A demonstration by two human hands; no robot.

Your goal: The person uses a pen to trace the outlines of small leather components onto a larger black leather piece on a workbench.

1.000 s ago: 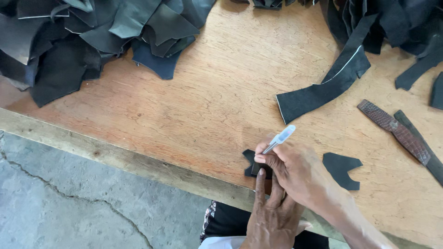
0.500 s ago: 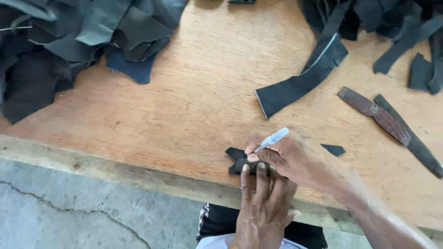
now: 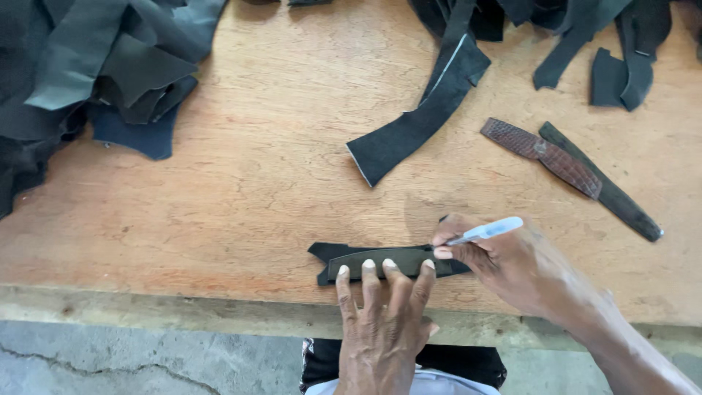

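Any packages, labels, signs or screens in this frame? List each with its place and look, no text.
None in view: only unmarked things on the wooden table.
Left hand: fingers press a dark oblong template onto a black leather piece at the near edge.
Right hand: holds a silver-white pen at the template's right end.

No packages, labels, signs or screens show anywhere in this view.
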